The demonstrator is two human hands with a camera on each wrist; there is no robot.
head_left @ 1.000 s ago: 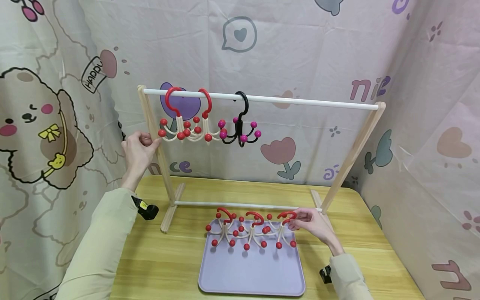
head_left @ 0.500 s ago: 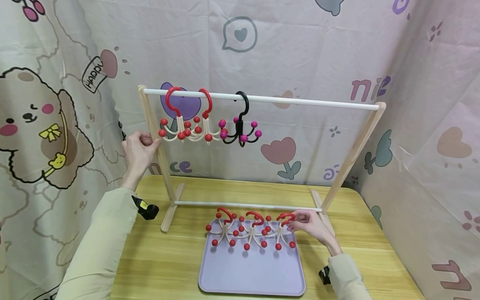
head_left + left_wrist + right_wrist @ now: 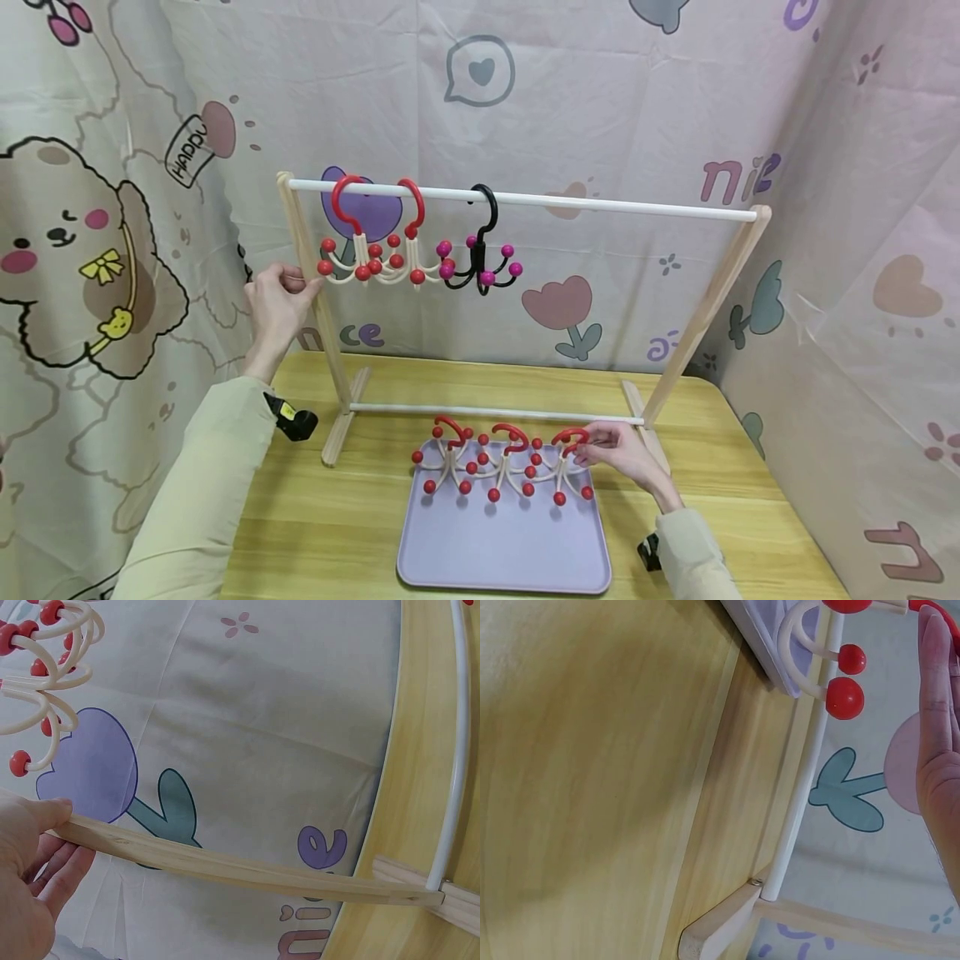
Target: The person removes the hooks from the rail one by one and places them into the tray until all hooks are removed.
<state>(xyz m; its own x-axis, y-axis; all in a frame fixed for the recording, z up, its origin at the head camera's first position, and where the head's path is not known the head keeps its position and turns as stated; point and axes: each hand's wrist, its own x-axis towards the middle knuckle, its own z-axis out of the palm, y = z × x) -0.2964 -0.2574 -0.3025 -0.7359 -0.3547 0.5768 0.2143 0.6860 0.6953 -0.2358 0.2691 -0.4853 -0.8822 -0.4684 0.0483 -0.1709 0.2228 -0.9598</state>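
Note:
Thumb and fingers of my left hand (image 3: pixel 277 310) pinch the left wooden post (image 3: pixel 327 337) of a small rack, as the left wrist view confirms with the post (image 3: pixel 225 866) between them. My right hand (image 3: pixel 626 457) pinches the red hook of the rightmost claw hanger (image 3: pixel 562 473), which has cream arms tipped with red balls. That hanger is at the back right of the lilac tray (image 3: pixel 502 554). Beside it on the tray stand a middle hanger (image 3: pixel 506 471) and a left hanger (image 3: pixel 449 464) of the same kind. In the right wrist view only part of the held hanger (image 3: pixel 845 697) shows.
From the rack's white top rail (image 3: pixel 622 205) hang two red-hooked hangers (image 3: pixel 360 246) (image 3: pixel 412 250) toward the left and a black hanger (image 3: pixel 480 254) with magenta balls. A lower white bar (image 3: pixel 495 412) runs behind the tray. Printed curtains surround the wooden table (image 3: pixel 315 525).
The rightmost hanger has shifted and turned slightly in my right hand, its hook moving a little left. My left hand stays on the post.

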